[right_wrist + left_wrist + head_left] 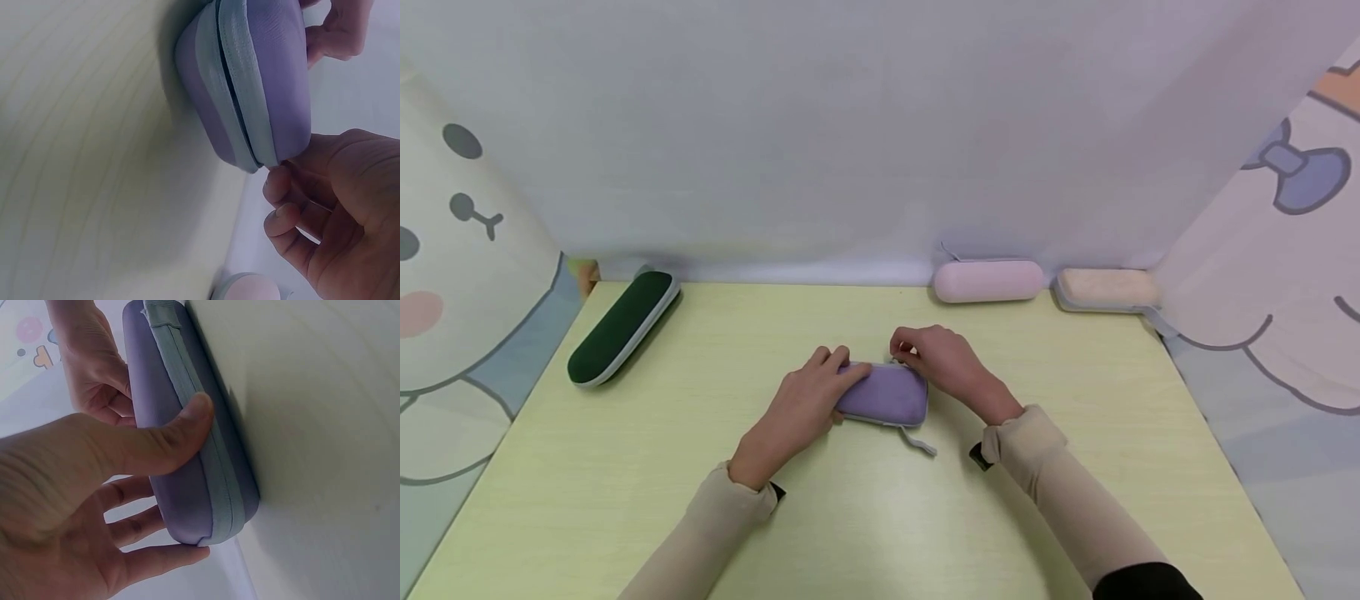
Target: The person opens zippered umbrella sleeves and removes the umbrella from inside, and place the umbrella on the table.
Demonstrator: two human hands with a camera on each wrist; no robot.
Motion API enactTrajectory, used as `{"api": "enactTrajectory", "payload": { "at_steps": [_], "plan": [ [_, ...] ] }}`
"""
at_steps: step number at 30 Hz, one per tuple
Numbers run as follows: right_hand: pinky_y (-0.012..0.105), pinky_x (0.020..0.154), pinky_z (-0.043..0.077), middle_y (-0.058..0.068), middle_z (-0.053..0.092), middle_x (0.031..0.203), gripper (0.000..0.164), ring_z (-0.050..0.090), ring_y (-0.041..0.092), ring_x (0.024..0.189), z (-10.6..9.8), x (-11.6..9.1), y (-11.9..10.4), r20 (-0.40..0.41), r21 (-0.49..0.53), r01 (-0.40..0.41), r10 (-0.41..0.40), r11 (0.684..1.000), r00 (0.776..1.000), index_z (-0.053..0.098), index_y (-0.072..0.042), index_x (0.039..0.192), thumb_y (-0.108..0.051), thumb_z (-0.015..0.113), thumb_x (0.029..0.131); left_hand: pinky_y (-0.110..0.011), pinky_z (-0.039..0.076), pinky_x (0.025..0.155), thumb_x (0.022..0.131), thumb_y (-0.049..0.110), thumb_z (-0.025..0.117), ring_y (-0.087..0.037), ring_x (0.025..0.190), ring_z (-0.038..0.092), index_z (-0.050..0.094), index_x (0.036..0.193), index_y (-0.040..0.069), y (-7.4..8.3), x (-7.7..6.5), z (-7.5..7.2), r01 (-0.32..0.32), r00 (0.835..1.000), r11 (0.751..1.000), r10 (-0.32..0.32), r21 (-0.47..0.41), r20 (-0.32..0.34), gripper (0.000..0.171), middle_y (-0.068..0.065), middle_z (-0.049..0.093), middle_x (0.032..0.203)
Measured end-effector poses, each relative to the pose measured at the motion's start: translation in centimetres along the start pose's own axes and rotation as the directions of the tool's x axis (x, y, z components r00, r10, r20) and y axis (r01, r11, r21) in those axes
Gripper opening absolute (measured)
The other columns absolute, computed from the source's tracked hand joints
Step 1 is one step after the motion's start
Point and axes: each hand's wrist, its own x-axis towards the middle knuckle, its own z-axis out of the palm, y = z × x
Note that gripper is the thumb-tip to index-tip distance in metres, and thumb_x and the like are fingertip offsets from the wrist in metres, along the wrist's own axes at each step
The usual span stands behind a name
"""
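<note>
A purple zippered case point(887, 397) lies on the table in front of me, its grey loop strap point(919, 442) trailing from the near side. Its left end is gripped by my left hand point(805, 398); in the left wrist view the thumb point(175, 440) presses across the grey zipper band point(220, 481), with the other fingers around the far side. At the far right corner my right hand point(947, 360) pinches the zipper pull, which its fingers mostly hide. The right wrist view shows a dark gap point(230, 84) between the zipper tapes along the right end.
A dark green case point(625, 327) lies slanted at the table's far left. Along the back edge are a pink case point(988, 281) and, right of it, a peach case point(1108, 289). Behind them hangs a pale curtain point(880, 142); printed cloths flank both sides of the table point(880, 533).
</note>
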Motion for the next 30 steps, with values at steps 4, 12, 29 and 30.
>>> {"api": "enactTrajectory", "payload": {
  "at_steps": [4, 12, 29, 30],
  "plan": [
    [0.029, 0.067, 0.054, 0.001, 0.08, 0.101, 0.005, 0.073, 0.015, 0.085, 0.3, 0.3, -0.3, 0.005, -0.002, 0.003, -0.003, 1.0, 1.0, 0.069, -0.022, 0.103, -0.017, 0.069, 0.101, -0.032, 0.049, 0.056, 0.072, 0.01, 0.095, -0.022, 0.105, 0.052, 0.061, 0.134, 0.027, 0.0, 0.0, 0.0, -0.004, 1.0, 1.0, 0.004, -0.002, 0.0, 0.073, -0.002, 0.054, 0.116],
    [0.029, 0.066, 0.055, 0.002, 0.08, 0.099, 0.004, 0.074, 0.015, 0.086, 0.7, 0.9, -0.8, 0.015, 0.003, 0.01, -0.01, 1.0, 1.0, 0.069, -0.021, 0.105, -0.02, 0.068, 0.102, -0.03, 0.045, 0.053, 0.072, 0.009, 0.096, -0.022, 0.104, 0.052, 0.06, 0.132, 0.027, 0.0, 0.0, 0.0, -0.006, 1.0, 1.0, 0.006, 0.0, -0.007, 0.072, -0.001, 0.054, 0.116],
    [0.027, 0.062, 0.053, 0.003, 0.079, 0.095, 0.006, 0.073, 0.015, 0.082, 1.7, 0.1, -0.7, 0.021, 0.067, -0.059, 0.058, 0.996, 0.998, 0.068, -0.022, 0.104, -0.017, 0.068, 0.102, -0.039, 0.059, 0.085, 0.082, -0.008, 0.08, -0.023, 0.126, 0.056, 0.061, 0.142, 0.027, -0.2, -0.1, -0.5, 0.006, 0.998, 0.995, 0.0, -0.102, 0.065, 0.072, -0.001, 0.058, 0.131],
    [0.028, 0.062, 0.053, 0.003, 0.079, 0.095, 0.006, 0.072, 0.015, 0.081, 1.8, -0.1, -0.7, 0.021, 0.078, -0.066, 0.064, 0.995, 0.998, 0.068, -0.022, 0.104, -0.016, 0.068, 0.102, -0.041, 0.058, 0.09, 0.084, -0.009, 0.078, -0.023, 0.13, 0.055, 0.061, 0.143, 0.027, -0.2, -0.1, -0.5, 0.002, 0.998, 0.995, 0.005, -0.102, 0.062, 0.071, -0.002, 0.059, 0.134]
  ]
}}
